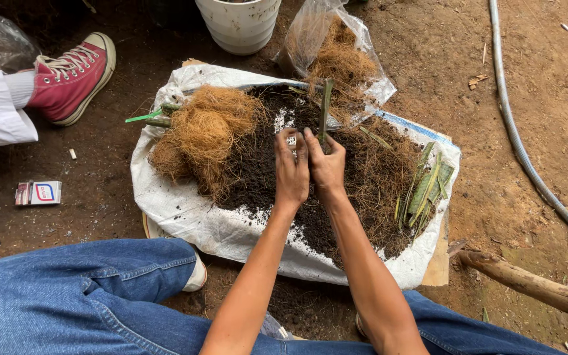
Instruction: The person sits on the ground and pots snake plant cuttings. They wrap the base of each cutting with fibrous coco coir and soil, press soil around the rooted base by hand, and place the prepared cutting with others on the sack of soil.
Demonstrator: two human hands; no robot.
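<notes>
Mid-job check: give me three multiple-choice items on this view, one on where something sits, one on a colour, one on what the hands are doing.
1. Where does the loose clump of brown fibre lie on the white sack?
A. on the left part
B. on the right edge
C. off the sack, on the ground

2. What colour is the shoe at the upper left?
A. blue
B. red
C. black

3. What state are the hands in?
A. both flat on the soil
B. closed together around a green cutting
C. both lifted clear, holding nothing

Answers:
1 A: the clump of brown fibre sits left of the dark soil on the white sack.
2 B: the shoe is red with white laces.
3 B: the left hand and right hand press together around the upright green cutting.
</notes>
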